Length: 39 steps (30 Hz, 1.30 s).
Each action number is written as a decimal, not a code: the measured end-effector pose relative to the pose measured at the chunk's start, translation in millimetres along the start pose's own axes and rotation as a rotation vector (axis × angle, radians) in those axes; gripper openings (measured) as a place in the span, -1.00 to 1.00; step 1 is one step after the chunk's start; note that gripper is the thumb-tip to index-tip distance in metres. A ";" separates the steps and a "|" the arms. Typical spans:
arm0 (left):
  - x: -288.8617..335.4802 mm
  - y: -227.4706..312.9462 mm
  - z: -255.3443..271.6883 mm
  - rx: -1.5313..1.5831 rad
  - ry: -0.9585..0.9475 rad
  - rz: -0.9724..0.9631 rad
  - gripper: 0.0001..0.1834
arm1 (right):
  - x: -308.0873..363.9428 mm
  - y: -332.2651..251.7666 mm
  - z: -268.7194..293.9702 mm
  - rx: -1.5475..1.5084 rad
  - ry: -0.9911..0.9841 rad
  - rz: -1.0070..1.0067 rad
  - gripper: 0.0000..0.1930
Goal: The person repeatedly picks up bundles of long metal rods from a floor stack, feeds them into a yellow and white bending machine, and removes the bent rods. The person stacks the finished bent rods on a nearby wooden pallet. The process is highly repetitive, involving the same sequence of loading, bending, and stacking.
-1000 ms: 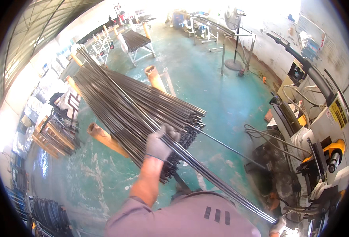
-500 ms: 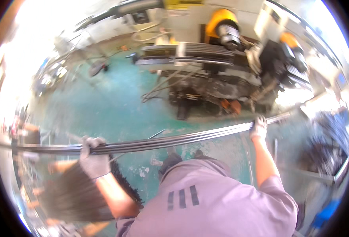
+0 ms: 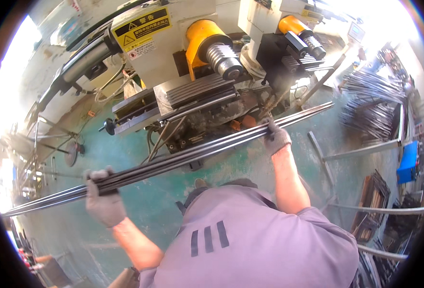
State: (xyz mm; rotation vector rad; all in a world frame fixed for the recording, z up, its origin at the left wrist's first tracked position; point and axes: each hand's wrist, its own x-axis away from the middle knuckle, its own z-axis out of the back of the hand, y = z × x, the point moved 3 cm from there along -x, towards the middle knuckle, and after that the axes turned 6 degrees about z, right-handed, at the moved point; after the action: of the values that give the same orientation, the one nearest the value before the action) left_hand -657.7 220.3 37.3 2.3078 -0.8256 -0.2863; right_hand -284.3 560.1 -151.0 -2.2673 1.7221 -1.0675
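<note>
Several long, thin metal bars point(image 3: 188, 154) lie side by side as one bundle across my front, their right end higher in the view than the left. In a grey work glove, my left hand point(image 3: 104, 198) is closed round the bundle toward its left part. My right hand point(image 3: 275, 137), gloved too, grips it nearer the right end. Both hands hold the bars up off the floor. Just beyond them stands a machine bed with a ribbed metal block point(image 3: 197, 91), below a yellow motor housing point(image 3: 205, 36).
A second yellow motor unit point(image 3: 298, 30) sits farther right. Stacked metal bars point(image 3: 373, 105) rest on a rack at the right, near a blue box point(image 3: 407, 162). A handwheel point(image 3: 108, 126) sticks out from the machine's left. Green floor point(image 3: 140, 211) shows beneath the bars.
My view has turned to the right, and the machine now appears nearer. The bundle has come up closer to the machine bed and slants more. Both hands keep their hold.
</note>
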 end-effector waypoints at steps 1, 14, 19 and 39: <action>-15.9 17.6 0.8 -0.026 -0.026 -0.039 -0.77 | -2.3 -7.6 -12.5 0.015 0.040 0.059 -0.83; -147.6 -12.5 54.2 -0.154 0.290 0.100 -0.75 | -49.7 -32.2 -133.4 0.219 0.172 0.286 -0.77; -166.7 -67.5 64.3 -0.153 0.264 0.212 -0.69 | -68.3 -24.9 -167.2 0.344 0.064 0.203 -0.79; -220.4 -142.5 52.6 -0.009 0.401 0.230 -0.69 | -186.0 -45.1 -145.2 0.451 0.196 0.216 -0.60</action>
State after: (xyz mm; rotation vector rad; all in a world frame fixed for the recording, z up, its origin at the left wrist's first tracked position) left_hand -780.9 415.0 -99.0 2.1325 -0.8635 0.2656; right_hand -353.3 786.1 -107.4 -1.7148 1.5440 -1.4857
